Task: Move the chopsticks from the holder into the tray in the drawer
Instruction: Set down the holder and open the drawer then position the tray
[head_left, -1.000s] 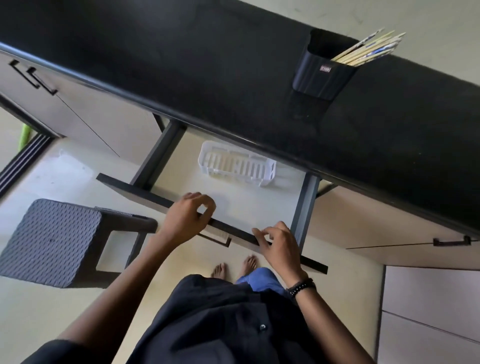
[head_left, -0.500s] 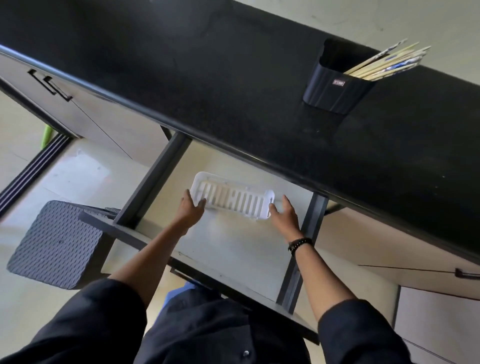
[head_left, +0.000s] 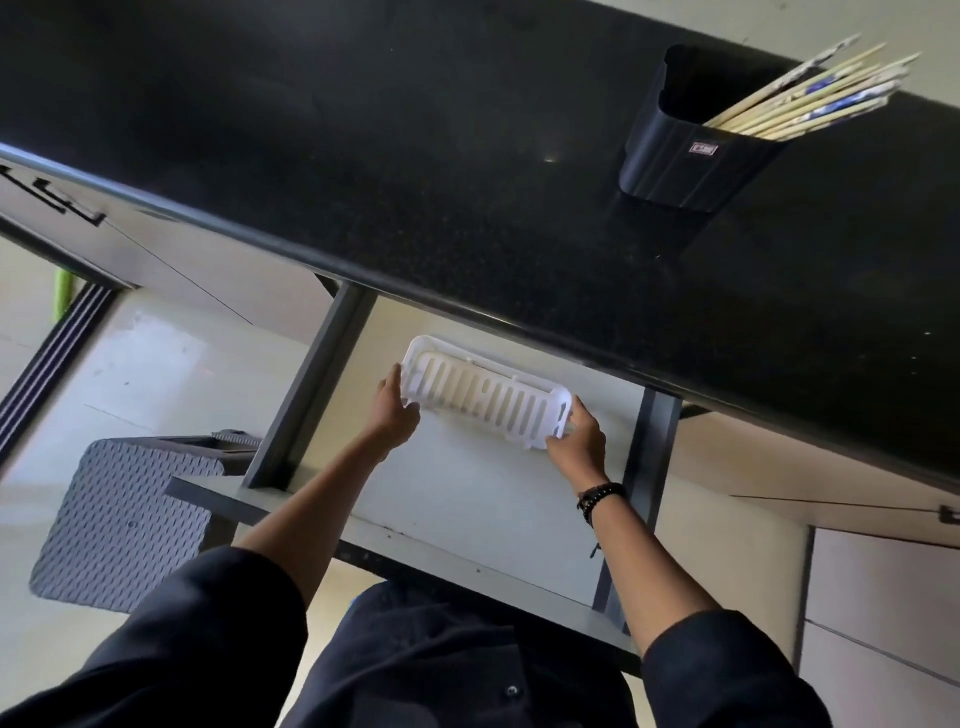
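The chopsticks (head_left: 810, 98) stand untouched in the holder (head_left: 685, 156) near the worktop's (head_left: 363, 156) back edge, at its right. Below, in the open drawer (head_left: 467, 499), left hand (head_left: 395, 415) and right hand (head_left: 579, 434) have quit the front lip — each now curls round an end of the tray (head_left: 485, 397), likely positioning it.

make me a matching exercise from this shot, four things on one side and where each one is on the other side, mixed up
Things
1. chopsticks
2. white tray
3. grey stool
4. beaded bracelet

Places
a. on the floor, left of the drawer
b. standing in the black holder on the countertop
c. around the wrist of the right hand
d. inside the drawer, gripped at one end by the left hand and at the other by the right hand

Pairs: 1-b, 2-d, 3-a, 4-c
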